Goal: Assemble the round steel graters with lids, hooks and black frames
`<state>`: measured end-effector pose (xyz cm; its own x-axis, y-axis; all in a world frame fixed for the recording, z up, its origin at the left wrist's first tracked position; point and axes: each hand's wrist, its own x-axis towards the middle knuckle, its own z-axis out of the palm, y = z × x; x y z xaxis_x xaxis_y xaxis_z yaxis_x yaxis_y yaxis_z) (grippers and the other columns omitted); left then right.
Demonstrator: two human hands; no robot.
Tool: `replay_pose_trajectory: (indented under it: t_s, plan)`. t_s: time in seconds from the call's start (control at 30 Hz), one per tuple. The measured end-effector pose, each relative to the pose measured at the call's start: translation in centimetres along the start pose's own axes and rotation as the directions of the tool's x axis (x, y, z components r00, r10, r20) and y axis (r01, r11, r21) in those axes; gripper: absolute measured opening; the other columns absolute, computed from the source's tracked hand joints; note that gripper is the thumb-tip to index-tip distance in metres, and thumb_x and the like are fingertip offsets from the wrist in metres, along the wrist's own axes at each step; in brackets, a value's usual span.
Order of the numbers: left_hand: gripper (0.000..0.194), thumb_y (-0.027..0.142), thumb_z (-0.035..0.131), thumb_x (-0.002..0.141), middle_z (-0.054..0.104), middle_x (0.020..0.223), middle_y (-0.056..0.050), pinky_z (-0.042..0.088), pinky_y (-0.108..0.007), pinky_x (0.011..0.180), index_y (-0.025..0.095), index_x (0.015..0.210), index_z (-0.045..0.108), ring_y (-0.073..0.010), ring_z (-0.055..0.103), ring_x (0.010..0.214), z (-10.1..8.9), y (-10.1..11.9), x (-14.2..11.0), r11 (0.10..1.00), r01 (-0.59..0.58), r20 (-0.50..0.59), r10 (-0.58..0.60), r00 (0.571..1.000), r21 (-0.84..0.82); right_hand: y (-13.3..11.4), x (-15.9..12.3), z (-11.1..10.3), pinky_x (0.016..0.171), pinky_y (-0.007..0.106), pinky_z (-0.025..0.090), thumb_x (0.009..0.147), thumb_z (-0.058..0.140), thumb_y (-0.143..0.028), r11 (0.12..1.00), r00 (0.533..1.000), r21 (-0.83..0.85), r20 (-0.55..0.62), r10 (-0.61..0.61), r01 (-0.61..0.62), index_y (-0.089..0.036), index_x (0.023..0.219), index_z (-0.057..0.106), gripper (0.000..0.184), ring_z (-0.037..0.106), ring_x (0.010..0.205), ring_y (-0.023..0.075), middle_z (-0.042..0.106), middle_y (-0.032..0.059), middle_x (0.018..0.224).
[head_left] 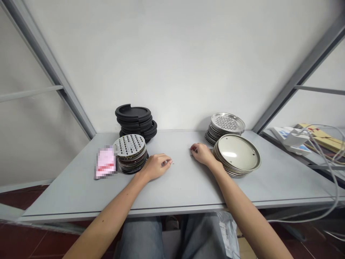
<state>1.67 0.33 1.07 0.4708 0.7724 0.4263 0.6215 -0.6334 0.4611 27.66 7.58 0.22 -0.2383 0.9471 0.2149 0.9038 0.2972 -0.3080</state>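
Note:
My left hand (157, 166) rests on the grey table with its fingers loosely bent and the thumb apart, nothing visible in it. Beside its wrist stands a stack of round discs (129, 145), the top one silvery with rows of dark slots. My right hand (201, 153) lies on the table with fingers curled inward; a tiny dark thing shows at the fingertips, too small to name. Right of that hand is a stack of cream round plates (237, 153) with small holes near the rim. Behind them sits a pile of silvery perforated round plates (228, 123). A tiny dark speck (173, 163) lies near my left fingertips.
Black round trays with raised rims (134, 112) are piled at the back left. A pink blurred packet (105, 162) lies at the left. White adapters (296, 140) and cables stand on a side surface at the right. A white wall (183, 64) closes the back.

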Motion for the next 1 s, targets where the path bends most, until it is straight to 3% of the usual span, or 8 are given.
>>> replay_pose_trajectory:
  t_s: [0.27, 0.37, 0.43, 0.57, 0.77, 1.0]
  plan:
    - [0.02, 0.023, 0.05, 0.091, 0.069, 0.083, -0.002, 0.046, -0.025, 0.069, 0.019, 0.089, 0.069, -0.014, 0.061, 0.072, 0.1, -0.1, 0.0, 1.0, -0.001, 0.003, 0.001, 1.0, 0.009, -0.5, -0.2, 0.3, 0.077, 0.028, 0.041, 0.084, 0.042, -0.007, 0.997, 1.0, -0.081, -0.011, -0.021, 0.02, -0.014, 0.093, 0.068, 0.028, 0.06, 0.089, 0.0214, 0.067, 0.0119, 0.096]
    - [0.02, 0.023, 0.049, 0.092, 0.068, 0.08, -0.002, 0.045, -0.025, 0.069, 0.019, 0.088, 0.069, -0.0139, 0.061, 0.072, 0.1, 0.0, 0.0, 1.0, -0.003, 0.005, 0.003, 1.0, 0.014, -1.1, -0.2, 0.0, 0.08, 0.031, 0.042, 0.086, 0.042, -0.012, 0.994, 0.984, -0.076, -0.155, -0.089, 0.078, -0.014, 0.107, 0.063, 0.029, 0.058, 0.094, 0.0234, 0.067, 0.0116, 0.101]
    - [0.021, 0.023, 0.049, 0.092, 0.068, 0.08, -0.002, 0.045, -0.025, 0.07, 0.019, 0.088, 0.069, -0.0138, 0.061, 0.072, 0.0, 0.2, -0.1, 1.0, 0.0, 0.009, 0.0, 1.0, 0.011, -1.5, 0.1, -0.8, 0.084, 0.033, 0.043, 0.088, 0.044, -0.017, 0.991, 0.948, -0.079, -0.293, -0.127, 0.109, -0.014, 0.117, 0.057, 0.032, 0.057, 0.097, 0.0249, 0.066, 0.0113, 0.106]
    - [0.02, 0.022, 0.05, 0.091, 0.069, 0.084, -0.002, 0.045, -0.024, 0.072, 0.019, 0.088, 0.069, -0.0136, 0.061, 0.074, -0.2, 0.5, -0.1, 1.0, 0.013, 0.023, -0.013, 1.0, -0.006, -1.8, 1.2, -3.6, 0.088, 0.037, 0.043, 0.088, 0.046, -0.022, 0.986, 0.895, -0.151, -0.427, -0.133, 0.075, -0.014, 0.117, 0.058, 0.033, 0.055, 0.102, 0.0278, 0.064, 0.0125, 0.109]
    - [0.02, 0.023, 0.05, 0.092, 0.068, 0.081, -0.001, 0.045, -0.024, 0.071, 0.019, 0.088, 0.069, -0.0136, 0.061, 0.073, -0.3, 0.5, 0.1, 1.0, 0.004, 0.005, -0.004, 1.0, -0.006, -0.9, 2.5, -6.4, 0.087, 0.04, 0.043, 0.086, 0.048, -0.025, 0.96, 0.927, -0.271, -0.373, -0.039, -0.069, -0.012, 0.116, 0.061, 0.035, 0.055, 0.105, 0.0312, 0.063, 0.0151, 0.113]
    - [0.021, 0.022, 0.049, 0.092, 0.068, 0.082, -0.002, 0.045, -0.024, 0.072, 0.019, 0.088, 0.069, -0.0141, 0.062, 0.075, -0.3, 0.3, 0.0, 1.0, -0.016, -0.005, 0.016, 1.0, -0.005, -1.4, 1.4, -6.1, 0.077, 0.031, 0.045, 0.088, 0.042, -0.015, 0.971, 0.973, -0.229, -0.196, -0.122, 0.076, -0.019, 0.103, 0.067, 0.03, 0.063, 0.091, 0.0219, 0.07, 0.0075, 0.1]
